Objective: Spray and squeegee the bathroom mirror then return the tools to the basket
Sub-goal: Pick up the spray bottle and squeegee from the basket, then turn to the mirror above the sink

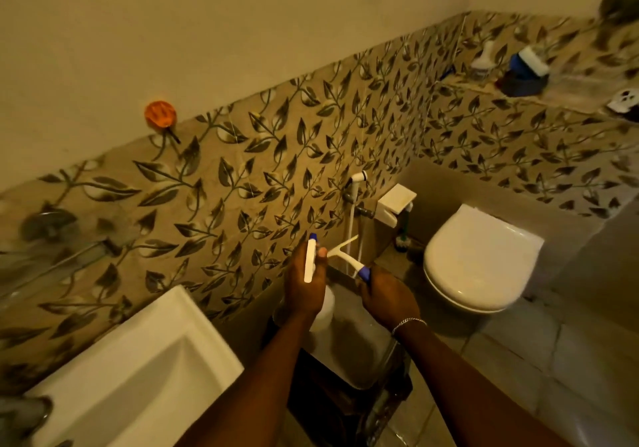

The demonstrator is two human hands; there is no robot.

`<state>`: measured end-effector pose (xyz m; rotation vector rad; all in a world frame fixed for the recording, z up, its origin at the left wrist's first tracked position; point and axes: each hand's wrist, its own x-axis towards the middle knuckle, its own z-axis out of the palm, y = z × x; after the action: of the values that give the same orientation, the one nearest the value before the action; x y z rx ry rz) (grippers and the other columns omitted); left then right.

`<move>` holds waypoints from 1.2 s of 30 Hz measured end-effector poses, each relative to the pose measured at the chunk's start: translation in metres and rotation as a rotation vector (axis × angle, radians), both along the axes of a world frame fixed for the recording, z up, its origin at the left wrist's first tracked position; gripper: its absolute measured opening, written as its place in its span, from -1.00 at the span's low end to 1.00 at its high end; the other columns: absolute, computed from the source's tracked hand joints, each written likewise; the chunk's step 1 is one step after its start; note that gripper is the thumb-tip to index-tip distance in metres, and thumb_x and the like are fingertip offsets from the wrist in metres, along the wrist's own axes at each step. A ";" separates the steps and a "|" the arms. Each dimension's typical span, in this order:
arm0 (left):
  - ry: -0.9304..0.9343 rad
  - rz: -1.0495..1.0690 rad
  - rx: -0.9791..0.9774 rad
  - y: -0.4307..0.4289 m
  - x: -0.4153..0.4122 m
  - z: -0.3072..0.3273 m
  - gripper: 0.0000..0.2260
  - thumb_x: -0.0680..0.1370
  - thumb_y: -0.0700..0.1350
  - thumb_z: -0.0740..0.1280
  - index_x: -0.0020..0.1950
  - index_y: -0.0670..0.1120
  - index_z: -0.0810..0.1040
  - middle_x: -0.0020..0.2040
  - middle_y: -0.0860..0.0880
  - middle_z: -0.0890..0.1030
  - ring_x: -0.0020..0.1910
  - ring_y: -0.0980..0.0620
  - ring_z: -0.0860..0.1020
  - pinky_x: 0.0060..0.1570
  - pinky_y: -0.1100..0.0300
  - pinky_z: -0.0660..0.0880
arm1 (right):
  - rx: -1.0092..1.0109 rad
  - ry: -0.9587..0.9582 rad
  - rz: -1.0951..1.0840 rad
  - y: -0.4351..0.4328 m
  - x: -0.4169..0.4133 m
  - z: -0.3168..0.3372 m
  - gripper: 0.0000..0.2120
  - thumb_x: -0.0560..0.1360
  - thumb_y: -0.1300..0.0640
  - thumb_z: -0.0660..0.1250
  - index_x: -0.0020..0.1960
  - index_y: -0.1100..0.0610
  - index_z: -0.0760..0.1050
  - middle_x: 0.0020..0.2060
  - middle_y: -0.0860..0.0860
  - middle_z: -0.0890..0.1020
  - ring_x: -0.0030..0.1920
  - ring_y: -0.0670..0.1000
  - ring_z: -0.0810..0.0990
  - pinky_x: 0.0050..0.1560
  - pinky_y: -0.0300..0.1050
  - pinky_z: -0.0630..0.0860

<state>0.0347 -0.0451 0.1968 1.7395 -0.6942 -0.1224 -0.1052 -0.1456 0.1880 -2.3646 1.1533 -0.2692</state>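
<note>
My left hand [304, 287] is closed around the neck of a white spray bottle [323, 308] with a blue-tipped nozzle, held upright. My right hand [387, 299] grips the blue-and-white handle of a small white squeegee [345, 256], whose blade points up and away toward the tiled wall. Both hands hover side by side above a clear basket [380, 367] that stands on a dark stool below them. The mirror is not in view.
A white sink [138, 370] fills the lower left. A white toilet [480, 260] stands at the right, with a bidet sprayer [358, 178] and white paper holder [396, 201] on the leaf-patterned wall. A ledge at the upper right carries bottles and a blue container [525, 76].
</note>
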 end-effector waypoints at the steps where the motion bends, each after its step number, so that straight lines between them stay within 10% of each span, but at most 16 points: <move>1: -0.013 0.017 -0.008 0.003 0.002 0.011 -0.88 0.66 0.00 0.34 0.18 0.13 0.50 -0.07 0.27 0.55 0.00 0.48 0.54 -0.12 0.56 0.42 | 0.001 -0.015 -0.008 0.002 0.001 0.010 -0.69 0.63 -0.09 0.30 0.29 0.05 0.49 0.01 0.02 0.65 -0.08 0.02 0.63 -0.07 -0.06 0.64; 6: -0.087 0.052 -0.055 0.024 0.014 0.077 -0.86 0.66 0.03 0.32 0.15 0.01 0.56 -0.09 0.13 0.62 -0.04 0.14 0.64 -0.15 0.44 0.48 | -0.006 -0.126 -0.034 0.020 0.006 0.071 -0.68 0.64 -0.08 0.30 0.33 0.04 0.48 -0.04 -0.05 0.61 -0.18 -0.11 0.54 -0.23 -0.26 0.47; 15: -0.194 0.171 -0.160 0.075 0.033 0.205 -0.86 0.66 0.09 0.31 0.07 0.05 0.53 -0.18 0.11 0.59 -0.15 0.25 0.61 -0.25 0.48 0.45 | -0.043 -0.369 -0.045 0.066 0.031 0.181 -0.70 0.64 -0.10 0.29 0.27 0.05 0.48 0.01 0.03 0.67 -0.08 0.03 0.65 -0.08 -0.01 0.67; 22: -0.357 0.244 -0.268 0.121 0.055 0.286 -0.70 0.67 0.07 0.30 0.18 -0.15 0.59 -0.05 -0.16 0.68 -0.08 -0.13 0.65 -0.12 0.05 0.58 | -0.128 -0.572 -0.058 0.111 0.067 0.251 -0.72 0.63 -0.08 0.32 0.19 0.12 0.48 -0.08 0.07 0.62 -0.11 0.12 0.64 -0.20 -0.03 0.55; 36: -0.532 0.478 -0.289 0.249 0.111 0.398 -0.78 0.66 0.03 0.33 0.04 -0.13 0.57 -0.12 -0.09 0.59 -0.17 -0.05 0.55 -0.15 -0.02 0.56 | -0.205 -0.827 0.147 0.188 0.157 0.348 -0.75 0.62 -0.10 0.31 0.09 0.09 0.45 -0.21 0.00 0.54 -0.28 0.04 0.53 -0.40 -0.20 0.39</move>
<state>0.1459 0.2035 0.5944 1.6138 -0.6128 0.7568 0.0516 0.0428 0.5359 -2.1144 0.5629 -1.2167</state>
